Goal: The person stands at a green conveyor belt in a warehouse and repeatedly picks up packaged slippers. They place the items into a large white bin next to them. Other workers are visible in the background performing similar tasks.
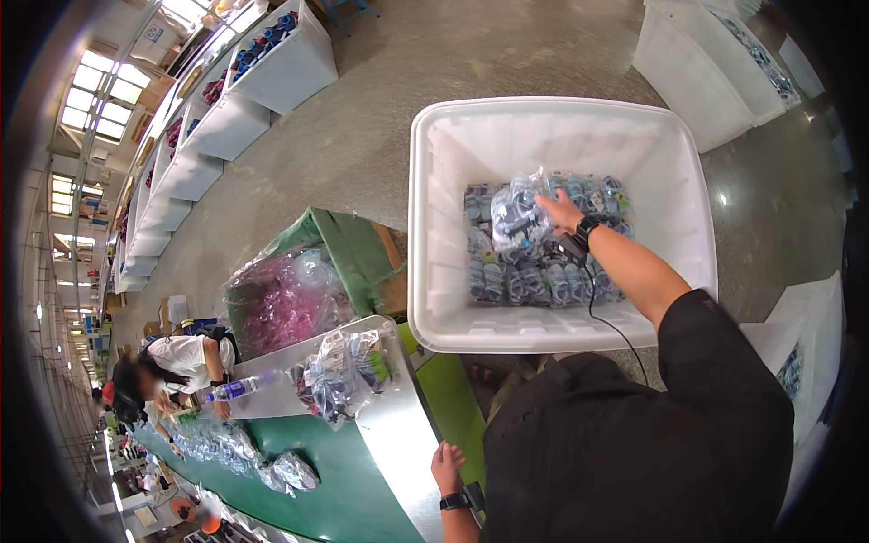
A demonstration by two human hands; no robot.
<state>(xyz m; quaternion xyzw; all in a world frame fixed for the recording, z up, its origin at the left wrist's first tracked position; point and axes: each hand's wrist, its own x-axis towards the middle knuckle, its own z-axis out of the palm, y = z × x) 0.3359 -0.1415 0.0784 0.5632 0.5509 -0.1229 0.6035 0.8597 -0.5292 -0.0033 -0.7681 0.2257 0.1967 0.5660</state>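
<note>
Fingers of right hand (559, 214) clutch clear packet (518, 217) inside white bin (434, 271).

Right hand (559, 214) reaches far forward, fingers closed (arm outstretched); left hand (446, 467) rests low, fingers spread.

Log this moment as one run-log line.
right hand: grips clear bagged bundle in white bin | left hand: rests on metal table edge

A white bin (434, 271) on the floor (407, 81) holds bagged packs (534, 271); the green belt (353, 489) carries more bags (339, 376) and a bottle (237, 388)
</note>
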